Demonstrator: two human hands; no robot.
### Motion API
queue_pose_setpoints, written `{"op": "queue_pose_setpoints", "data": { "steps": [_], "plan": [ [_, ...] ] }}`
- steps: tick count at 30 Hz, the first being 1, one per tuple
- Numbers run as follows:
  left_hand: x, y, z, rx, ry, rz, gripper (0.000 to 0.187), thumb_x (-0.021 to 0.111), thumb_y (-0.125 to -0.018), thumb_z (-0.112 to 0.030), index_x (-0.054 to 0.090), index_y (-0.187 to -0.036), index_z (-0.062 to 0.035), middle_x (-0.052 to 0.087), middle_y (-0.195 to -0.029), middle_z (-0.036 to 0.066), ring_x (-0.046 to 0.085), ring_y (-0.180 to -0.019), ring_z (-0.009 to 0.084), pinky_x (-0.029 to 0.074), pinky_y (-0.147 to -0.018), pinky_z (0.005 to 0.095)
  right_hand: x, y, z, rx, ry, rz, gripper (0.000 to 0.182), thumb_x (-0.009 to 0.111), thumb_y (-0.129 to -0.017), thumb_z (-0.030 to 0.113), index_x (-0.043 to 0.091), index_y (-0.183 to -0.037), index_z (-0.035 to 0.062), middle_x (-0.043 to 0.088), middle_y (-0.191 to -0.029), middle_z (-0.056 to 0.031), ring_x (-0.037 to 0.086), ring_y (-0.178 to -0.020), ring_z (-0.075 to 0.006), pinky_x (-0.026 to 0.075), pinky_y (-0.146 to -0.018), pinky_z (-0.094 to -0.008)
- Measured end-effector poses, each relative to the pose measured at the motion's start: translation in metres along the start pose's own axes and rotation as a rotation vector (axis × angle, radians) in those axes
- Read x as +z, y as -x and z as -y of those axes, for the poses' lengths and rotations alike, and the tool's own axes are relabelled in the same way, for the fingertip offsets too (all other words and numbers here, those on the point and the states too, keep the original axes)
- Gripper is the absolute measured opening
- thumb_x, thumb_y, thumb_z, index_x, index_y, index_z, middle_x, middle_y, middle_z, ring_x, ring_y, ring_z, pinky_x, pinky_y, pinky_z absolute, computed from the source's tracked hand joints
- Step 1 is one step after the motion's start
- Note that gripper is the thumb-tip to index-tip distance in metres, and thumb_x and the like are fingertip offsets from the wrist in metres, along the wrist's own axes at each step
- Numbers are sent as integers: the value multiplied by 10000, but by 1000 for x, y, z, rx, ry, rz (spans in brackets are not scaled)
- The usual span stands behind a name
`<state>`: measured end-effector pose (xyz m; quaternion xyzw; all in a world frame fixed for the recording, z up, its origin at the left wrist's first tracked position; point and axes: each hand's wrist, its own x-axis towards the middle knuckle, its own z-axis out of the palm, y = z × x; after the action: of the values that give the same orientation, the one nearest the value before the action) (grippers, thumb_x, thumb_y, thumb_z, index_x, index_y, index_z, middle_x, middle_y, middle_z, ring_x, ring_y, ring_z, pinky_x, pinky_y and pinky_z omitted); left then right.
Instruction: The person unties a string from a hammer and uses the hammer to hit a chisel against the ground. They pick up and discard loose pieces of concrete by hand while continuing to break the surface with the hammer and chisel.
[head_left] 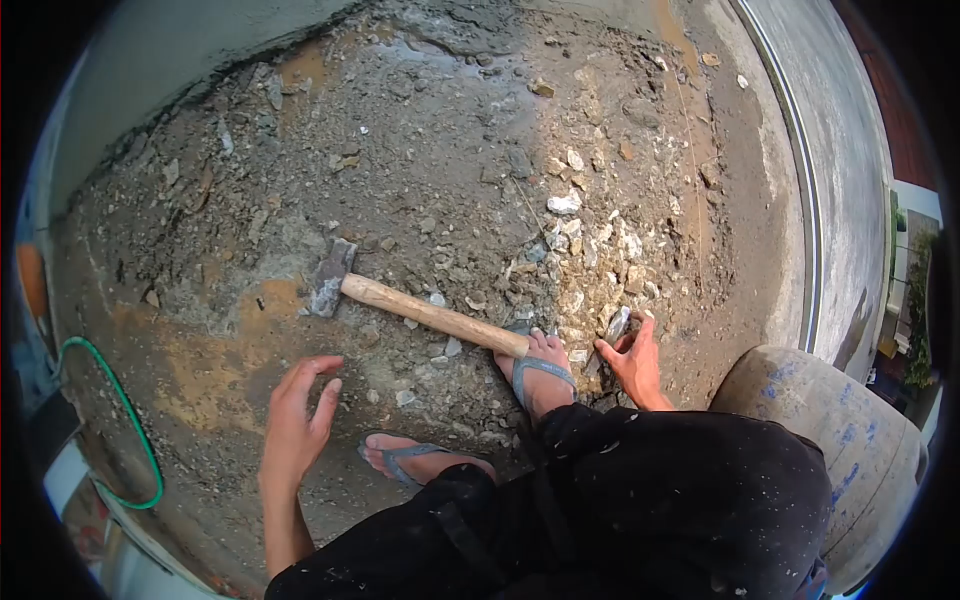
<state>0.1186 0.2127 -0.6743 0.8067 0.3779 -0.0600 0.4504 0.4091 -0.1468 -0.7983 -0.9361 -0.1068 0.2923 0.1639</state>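
Right hand [637,366] has a pale stone [618,323] pinched between the thumb and fingers, down low at the near end of a strip of broken white and tan rubble [590,250]. The stone is right at ground level, just beside the right foot [545,372], and I can't tell if it's touching the dirt under it. Left hand [298,415] is open and released, fingers loosely curved with the thumb apart from them, hanging over the gravelly ground [400,190] out to the side of the left foot [415,458].

Between the hands and a bit further out there's a hammer lying on its side, chunky metal head [333,278] caked with grey muck and pointing away to the left. Its wooden handle [435,316] runs back at a slant to the right foot, and the end looks like it's up against the toes, or really close. Both feet are in grey flip-flops [400,462], and the dark pants [660,490] are speckled with pale spots.

Round the edges: a green hose [125,400] curving along on the left, a big scuffed grey container [845,440] with blue marks near the right knee, and smooth grey wet-looking stuff [170,90] up in the far left corner.
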Motion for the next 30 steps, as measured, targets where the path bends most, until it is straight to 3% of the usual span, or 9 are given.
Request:
{"op": "queue_pose_setpoints", "data": {
  "steps": [7, 9, 11, 15, 20, 25, 27, 28, 30],
  "plan": [
    [23, 6, -1, 72, 126, -37, 215, 617, -901, -46, 641, -1115, -35, 665, -1046, 135, 640, -1010, 314, 492, -895, 387, 13, -7, -24, -177, -225, -129, 516, 652, -793, 73, 469, -1265, -29, 618, -908, -145, 606, -774, -266, 494, -731, -378],
    [40, 8, 0, 68, 157, -31, 224, 615, -895, -36, 647, -1116, -41, 668, -1038, 124, 643, -1013, 297, 492, -905, 381, -7, -5, 11, -103, -436, 82, 398, 563, -858, -9, 487, -1247, -43, 646, -925, -113, 635, -772, -196, 519, -709, -308],
    [64, 5, 2, 350, 95, -69, 297, 643, -856, -44, 654, -1151, -77, 646, -1133, 109, 627, -1066, 273, 497, -908, 404, -22, -10, 57, -173, -593, 408, 436, 509, -882, -52, 448, -1314, -27, 653, -940, -116, 663, -788, -173, 541, -693, -287],
    [96, 0, -19, 597, -64, -297, 374, 661, -828, -59, 647, -1197, -117, 591, -1270, 96, 593, -1151, 257, 494, -954, 428, -21, 2, 191, -11, -687, 844, 511, 551, -914, -68, 373, -1388, 5, 655, -1023, -127, 694, -852, -216, 598, -765, -315],
    [108, -1, -14, 702, -144, -400, 416, 646, -824, -69, 608, -1234, -122, 556, -1344, 109, 564, -1218, 285, 464, -1035, 455, 25, 5, 234, 275, -992, 1364, 484, 593, -962, 21, 404, -1405, 68, 651, -1102, -86, 673, -950, -170, 585, -814, -309],
    [87, 14, 5, 585, 10, -464, 383, 680, -753, 38, 600, -1111, -72, 638, -1258, 135, 612, -1193, 331, 473, -1036, 478, 54, 14, 243, 52, -815, 1322, 356, 614, -987, 158, 528, -1308, 29, 660, -1142, -59, 643, -1000, -157, 526, -868, -328],
    [89, 19, 9, 538, 102, -522, 313, 657, -802, 78, 565, -1075, -46, 639, -1262, 158, 609, -1210, 343, 461, -1049, 470, 63, 9, 243, -540, -303, 911, 385, 635, -974, 206, 537, -1276, -13, 653, -1127, -106, 616, -1056, -232, 506, -899, -366],
    [95, 20, 14, 470, 293, -592, 262, 634, -848, 69, 554, -1075, -37, 630, -1271, 182, 603, -1221, 341, 459, -1047, 468, 71, 11, 239, -907, -88, 523, 507, 712, -896, 224, 507, -1283, -31, 629, -1110, -169, 584, -1087, -336, 488, -919, -417],
    [99, 23, 22, 341, 501, -667, 173, 553, -964, 18, 506, -1127, -17, 629, -1202, 244, 613, -1193, 334, 462, -1037, 454, 81, 10, 238, -997, 11, 472, 560, 742, -850, 226, 497, -1286, -27, 615, -1112, -191, 567, -1096, -364, 485, -923, -428]
  ]
}}
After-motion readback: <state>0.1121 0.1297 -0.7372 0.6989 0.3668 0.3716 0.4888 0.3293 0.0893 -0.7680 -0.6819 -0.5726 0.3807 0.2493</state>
